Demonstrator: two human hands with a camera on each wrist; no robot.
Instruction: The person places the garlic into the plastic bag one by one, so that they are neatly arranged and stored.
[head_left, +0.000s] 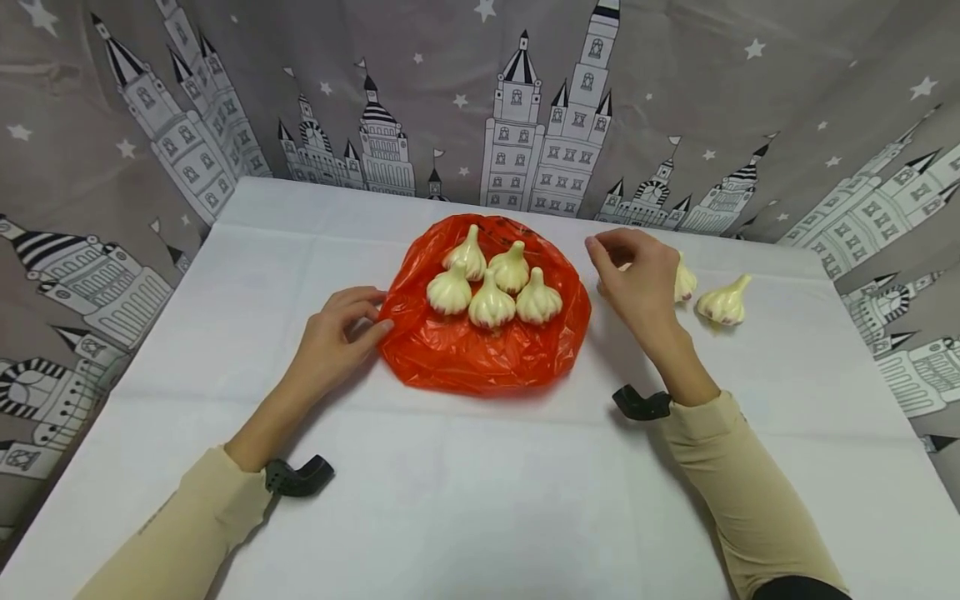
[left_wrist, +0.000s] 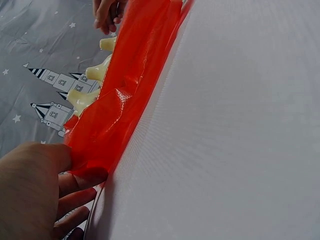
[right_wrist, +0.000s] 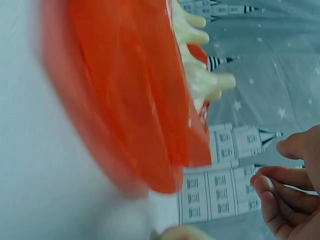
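Observation:
A red plastic bag (head_left: 457,358) lies spread on the table with its mouth open upward. Several white garlic bulbs (head_left: 491,304) sit inside it, necks pointing up. At the bag's left rim, my left hand (head_left: 330,333) pinches the plastic between thumb and forefinger; the left wrist view shows the thumb over the red edge (left_wrist: 107,135). My right hand (head_left: 641,275) hovers to the right of the bag, fingers loosely bent, thumb apart and nothing between them. Beyond it lie more garlic, including a bulb (head_left: 684,281) partly hidden by the hand and another bulb (head_left: 723,302) farther right.
A white cloth covers the table (head_left: 480,500). Behind its far edge hangs a grey curtain (head_left: 442,50) printed with castles and stars. Dark camera mounts (head_left: 300,477) stick out from both wrists, close over the tabletop.

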